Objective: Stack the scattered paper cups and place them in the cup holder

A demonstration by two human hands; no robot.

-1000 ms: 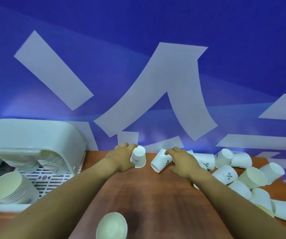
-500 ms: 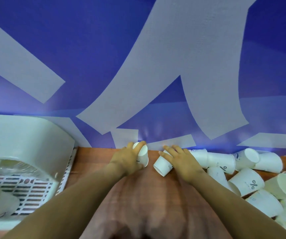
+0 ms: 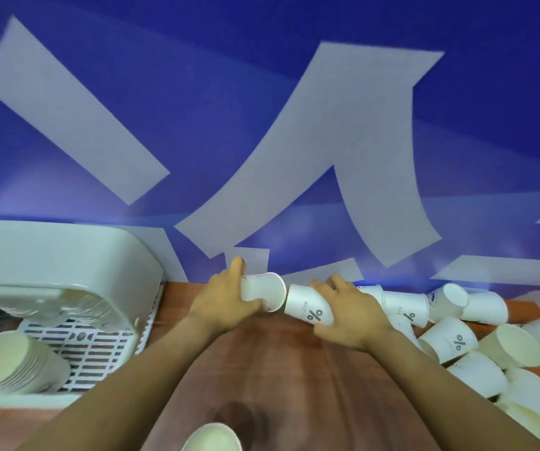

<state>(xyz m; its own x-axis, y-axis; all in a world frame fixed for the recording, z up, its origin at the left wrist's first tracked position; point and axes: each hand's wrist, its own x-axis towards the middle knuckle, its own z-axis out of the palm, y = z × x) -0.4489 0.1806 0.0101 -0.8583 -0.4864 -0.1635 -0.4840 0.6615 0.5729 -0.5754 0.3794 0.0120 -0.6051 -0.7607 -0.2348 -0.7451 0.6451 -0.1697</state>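
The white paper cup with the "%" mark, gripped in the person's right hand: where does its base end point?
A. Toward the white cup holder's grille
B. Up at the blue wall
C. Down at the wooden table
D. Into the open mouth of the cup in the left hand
D: the right hand holds the white paper cup with the "%" mark sideways, its base at the open rim of the plain white paper cup gripped by the left hand.

1. The left hand [image 3: 226,304] covered the base of its cup [image 3: 262,291].
2. The right hand [image 3: 350,315] hid the top of its cup [image 3: 307,310].
3. The holder [image 3: 60,255] ran off the left edge; the stacks [image 3: 17,362] under it were blurred.
4. A cup [image 3: 213,439] was cut by the bottom edge.
5. The pile [image 3: 490,346] ran off the right edge.
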